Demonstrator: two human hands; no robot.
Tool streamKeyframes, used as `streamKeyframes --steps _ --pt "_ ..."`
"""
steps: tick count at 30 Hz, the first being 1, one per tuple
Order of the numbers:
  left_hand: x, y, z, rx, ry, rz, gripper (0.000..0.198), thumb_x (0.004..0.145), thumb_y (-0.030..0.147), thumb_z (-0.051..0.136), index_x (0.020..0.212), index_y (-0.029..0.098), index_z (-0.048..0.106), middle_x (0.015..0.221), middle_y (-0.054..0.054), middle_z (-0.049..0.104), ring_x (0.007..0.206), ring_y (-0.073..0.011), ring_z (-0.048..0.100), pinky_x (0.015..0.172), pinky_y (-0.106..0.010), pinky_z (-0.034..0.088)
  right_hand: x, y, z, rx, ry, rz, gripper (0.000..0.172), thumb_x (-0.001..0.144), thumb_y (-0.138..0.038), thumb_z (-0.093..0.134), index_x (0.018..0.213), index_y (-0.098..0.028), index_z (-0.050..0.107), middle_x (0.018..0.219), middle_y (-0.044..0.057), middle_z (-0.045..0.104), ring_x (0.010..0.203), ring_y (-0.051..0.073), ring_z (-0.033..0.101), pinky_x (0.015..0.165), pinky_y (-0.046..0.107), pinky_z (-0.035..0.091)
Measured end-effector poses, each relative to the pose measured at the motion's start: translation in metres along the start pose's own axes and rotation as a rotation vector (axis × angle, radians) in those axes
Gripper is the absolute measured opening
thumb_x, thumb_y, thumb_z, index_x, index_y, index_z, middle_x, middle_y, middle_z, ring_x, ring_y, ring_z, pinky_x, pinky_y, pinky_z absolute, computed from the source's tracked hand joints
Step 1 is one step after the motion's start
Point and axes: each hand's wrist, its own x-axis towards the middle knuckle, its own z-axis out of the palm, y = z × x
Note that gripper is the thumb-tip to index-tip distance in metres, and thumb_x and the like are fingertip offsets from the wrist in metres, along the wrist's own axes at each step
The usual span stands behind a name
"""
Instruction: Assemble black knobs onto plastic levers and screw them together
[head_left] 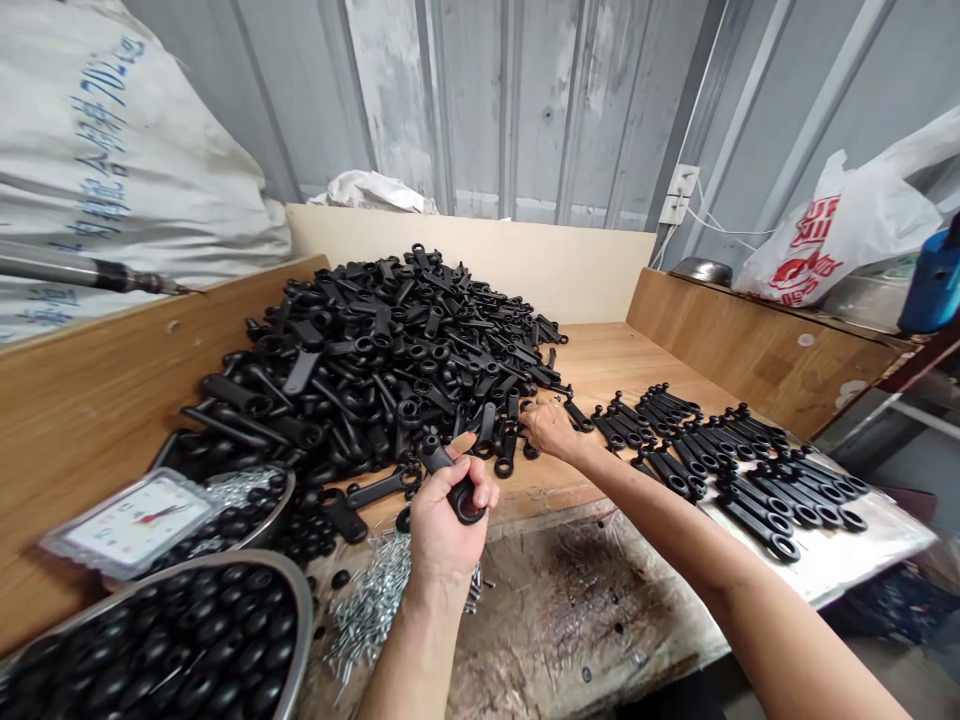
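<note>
Nearest you, a metal bowl (307,612) holds black knobs (217,620), near loose screws (371,600). Your left hand (450,520) grips a black crank (436,456) over the bench (555,590). Beyond, your right hand (551,428) is at the crank pile's (390,340) edge; its grasp, if any, you cannot tell.
</note>
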Motion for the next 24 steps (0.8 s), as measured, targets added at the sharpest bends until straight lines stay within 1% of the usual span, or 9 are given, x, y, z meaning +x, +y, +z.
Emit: streamKeyframes --steps 3,5,8,10,13,15,18,21,24 --pt "-0.003 -0.002 0.0 -0.032 0.017 -0.014 0.022 0.064 0.017 0.058 0.085 0.016 0.053 0.053 0.004 0.047 0.039 -0.0062 0.036 0.042 -0.019 0.028 0.013 -0.009 0.002 -0.004 -0.011 0.018 0.021 0.08 -0.011 0.047 0.089 -0.008 0.066 0.089 0.017 0.063 0.095 0.026 0.049 0.074 0.03 0.035" --pt "-0.004 -0.005 0.0 -0.056 0.009 -0.027 0.027 0.065 0.018 0.058 0.091 0.016 0.052 0.052 0.004 0.047 0.039 -0.0061 0.035 0.042 -0.02 0.027 0.019 -0.011 0.003 0.001 -0.001 0.016 0.021 0.077 -0.008 0.048 0.085 -0.005 0.066 0.084 0.019 0.063 0.091 0.027 0.05 0.074 0.032 0.034" --pt "0.0 -0.01 -0.002 -0.09 -0.022 -0.038 0.029 0.066 0.019 0.055 0.094 0.015 0.051 0.053 0.004 0.047 0.038 -0.0071 0.036 0.042 -0.022 0.027 0.03 -0.007 0.002 0.032 0.021 -0.012 0.017 0.075 -0.009 0.05 0.077 -0.01 0.067 0.078 0.015 0.064 0.087 0.025 0.051 0.074 0.032 0.032" --pt "0.002 -0.011 -0.004 -0.095 -0.042 -0.031 0.03 0.066 0.02 0.055 0.095 0.014 0.051 0.053 0.004 0.048 0.038 -0.0075 0.037 0.043 -0.022 0.027 0.035 -0.002 -0.005 0.058 0.044 -0.01 0.019 0.078 -0.013 0.049 0.075 -0.013 0.068 0.078 0.012 0.064 0.086 0.024 0.051 0.073 0.03 0.032" --pt "0.002 -0.011 -0.005 -0.081 -0.048 -0.015 0.029 0.066 0.02 0.055 0.094 0.014 0.051 0.052 0.004 0.047 0.038 -0.0068 0.036 0.043 -0.022 0.025 0.029 0.003 -0.023 0.093 0.097 0.016 0.023 0.085 -0.022 0.046 0.088 -0.018 0.068 0.092 0.007 0.065 0.093 0.022 0.05 0.075 0.027 0.033" --pt "0.002 -0.009 -0.005 -0.072 -0.048 -0.007 0.027 0.066 0.02 0.056 0.092 0.015 0.052 0.052 0.005 0.046 0.038 -0.0063 0.035 0.043 -0.022 0.025 0.013 0.004 -0.038 0.143 0.148 -0.014 0.022 0.087 -0.024 0.046 0.095 -0.02 0.066 0.096 0.004 0.064 0.096 0.02 0.049 0.077 0.025 0.033" --pt "0.001 -0.006 -0.004 -0.072 -0.06 -0.005 0.024 0.067 0.02 0.056 0.089 0.015 0.053 0.052 0.004 0.047 0.038 -0.0062 0.035 0.043 -0.022 0.025 -0.029 -0.005 -0.051 0.259 0.191 -0.188 0.018 0.086 -0.022 0.05 0.087 -0.019 0.067 0.084 0.004 0.064 0.086 0.018 0.051 0.074 0.025 0.033" --pt "-0.003 -0.006 -0.001 -0.063 -0.091 -0.002 0.025 0.066 0.021 0.055 0.091 0.015 0.053 0.051 0.005 0.046 0.037 -0.0061 0.034 0.042 -0.022 0.025 -0.083 -0.026 -0.05 0.33 0.119 -0.376 0.018 0.084 -0.017 0.049 0.076 -0.017 0.066 0.074 0.005 0.061 0.075 0.018 0.05 0.069 0.027 0.033" --pt "-0.008 -0.011 0.003 -0.025 -0.113 -0.012 0.028 0.064 0.023 0.057 0.09 0.015 0.053 0.051 0.005 0.045 0.036 -0.0058 0.033 0.041 -0.021 0.025 -0.127 -0.05 -0.046 0.346 -0.03 -0.469 0.019 0.083 -0.012 0.049 0.07 -0.016 0.063 0.071 0.005 0.06 0.074 0.019 0.051 0.068 0.029 0.033"
